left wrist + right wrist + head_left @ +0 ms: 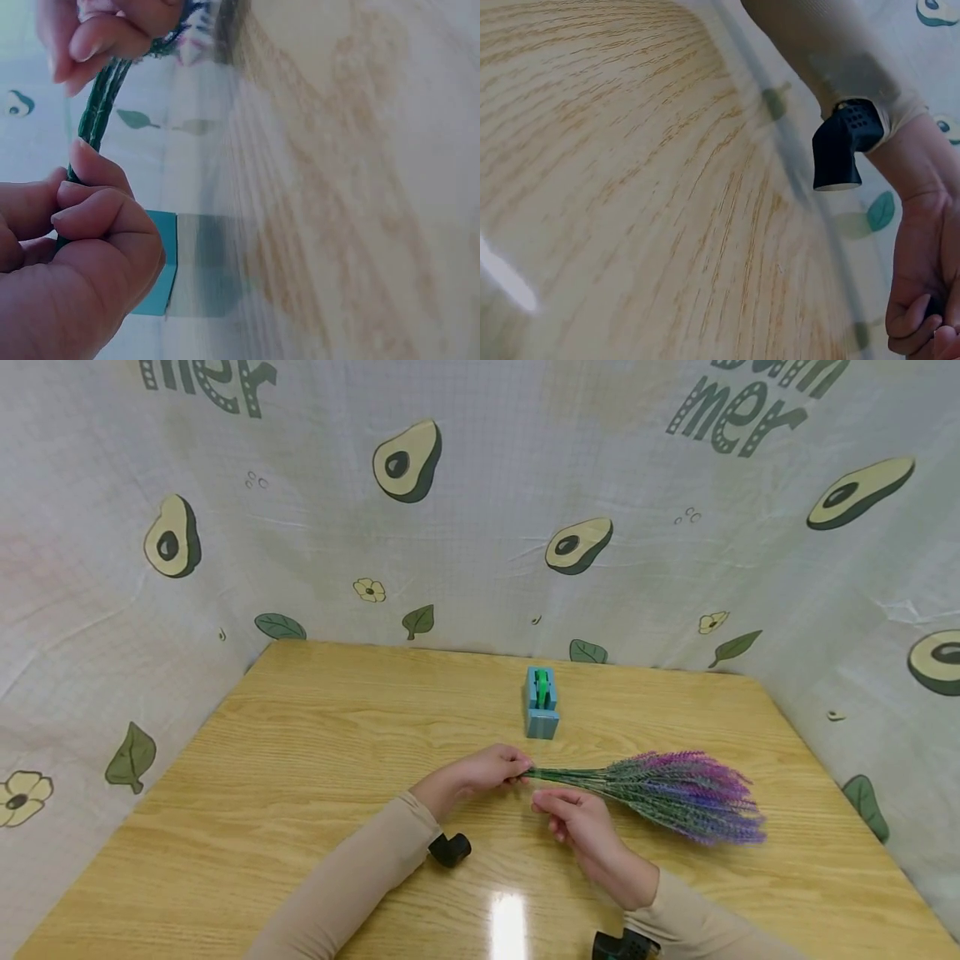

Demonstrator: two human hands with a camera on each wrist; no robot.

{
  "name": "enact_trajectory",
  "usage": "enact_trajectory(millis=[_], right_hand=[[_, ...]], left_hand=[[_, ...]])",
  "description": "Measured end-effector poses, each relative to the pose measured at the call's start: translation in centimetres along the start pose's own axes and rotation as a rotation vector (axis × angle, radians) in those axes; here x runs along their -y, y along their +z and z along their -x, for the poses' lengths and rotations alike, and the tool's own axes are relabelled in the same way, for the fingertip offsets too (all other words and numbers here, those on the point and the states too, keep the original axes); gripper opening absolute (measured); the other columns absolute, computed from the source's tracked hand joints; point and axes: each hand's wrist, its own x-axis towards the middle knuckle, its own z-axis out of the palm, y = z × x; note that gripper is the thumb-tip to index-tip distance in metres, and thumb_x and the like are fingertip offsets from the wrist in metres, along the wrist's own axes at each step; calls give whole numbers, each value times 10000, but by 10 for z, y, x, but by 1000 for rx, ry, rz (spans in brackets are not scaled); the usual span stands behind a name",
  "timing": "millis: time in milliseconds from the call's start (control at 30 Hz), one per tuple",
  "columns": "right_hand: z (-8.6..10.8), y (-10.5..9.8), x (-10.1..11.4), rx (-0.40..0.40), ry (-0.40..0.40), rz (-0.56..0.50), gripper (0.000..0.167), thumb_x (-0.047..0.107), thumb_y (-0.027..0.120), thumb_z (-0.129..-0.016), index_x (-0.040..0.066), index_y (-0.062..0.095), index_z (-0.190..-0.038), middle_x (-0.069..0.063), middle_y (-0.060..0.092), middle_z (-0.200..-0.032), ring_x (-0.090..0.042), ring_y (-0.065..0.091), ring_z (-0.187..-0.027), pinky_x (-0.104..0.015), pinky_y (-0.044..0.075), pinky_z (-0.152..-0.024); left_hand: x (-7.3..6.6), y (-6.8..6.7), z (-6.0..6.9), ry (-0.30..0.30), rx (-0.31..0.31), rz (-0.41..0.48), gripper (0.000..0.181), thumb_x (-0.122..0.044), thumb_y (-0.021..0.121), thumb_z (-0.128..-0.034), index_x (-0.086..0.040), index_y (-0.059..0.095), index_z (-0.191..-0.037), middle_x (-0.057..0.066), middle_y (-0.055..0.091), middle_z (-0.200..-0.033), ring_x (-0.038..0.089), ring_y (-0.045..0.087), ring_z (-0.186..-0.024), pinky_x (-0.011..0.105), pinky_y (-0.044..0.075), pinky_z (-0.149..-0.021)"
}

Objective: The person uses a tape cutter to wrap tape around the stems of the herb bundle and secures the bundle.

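Note:
My left hand (491, 768) pinches the cut ends of green stems belonging to a bunch of artificial lavender (686, 797). The purple and blue heads point right, lying over the table. Just in front of the stems, my right hand (581, 822) has thumb and forefinger together on the end of a faint clear strip of tape (538, 752). This strip runs from the blue tape dispenser (542, 722) behind and crosses the stems. In the left wrist view, curled left fingers (97, 217) grip the green stems (97, 105), with the right hand (124, 34) above.
A green tape roll (542, 687) sits in the dispenser. The wooden table (322, 727) reaches to a hanging white cloth (480, 585) printed with avocados and leaves. Black wrist cameras (450, 850) are strapped at both sleeves.

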Motion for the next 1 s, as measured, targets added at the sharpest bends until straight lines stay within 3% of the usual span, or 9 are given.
enact_trajectory(millis=[400,600,800,1000], right_hand=[[-10,-4,-8,2,21,31,232,95,639,-871,-79,667,-1022,-45,676,-769,-66,453,-485,-193,366,-433],[-14,-4,-9,-5,58,-9,253,93,615,-893,-95,633,-1062,-55,675,-791,-73,495,-504,-196,405,-453],[-15,-8,-9,85,111,-40,302,90,574,-922,-126,562,-1134,-48,667,-771,-70,576,-562,-180,467,-512],[-10,-13,-8,219,114,22,369,66,595,-911,-152,522,-1199,-61,670,-798,-78,596,-587,-192,491,-548]], left_hand=[[-2,-3,1,13,19,50,205,-106,422,-1002,45,559,-977,77,492,-767,163,369,-644,260,312,-593],[-3,-2,1,13,22,66,209,-100,419,-1002,53,560,-993,61,498,-753,157,374,-648,259,311,-594],[-4,-3,1,4,25,88,211,-97,416,-1003,58,559,-1001,47,505,-750,141,374,-636,252,312,-591],[-11,-6,1,24,32,134,224,-100,395,-1010,62,544,-1053,39,506,-776,125,356,-636,252,304,-614]])
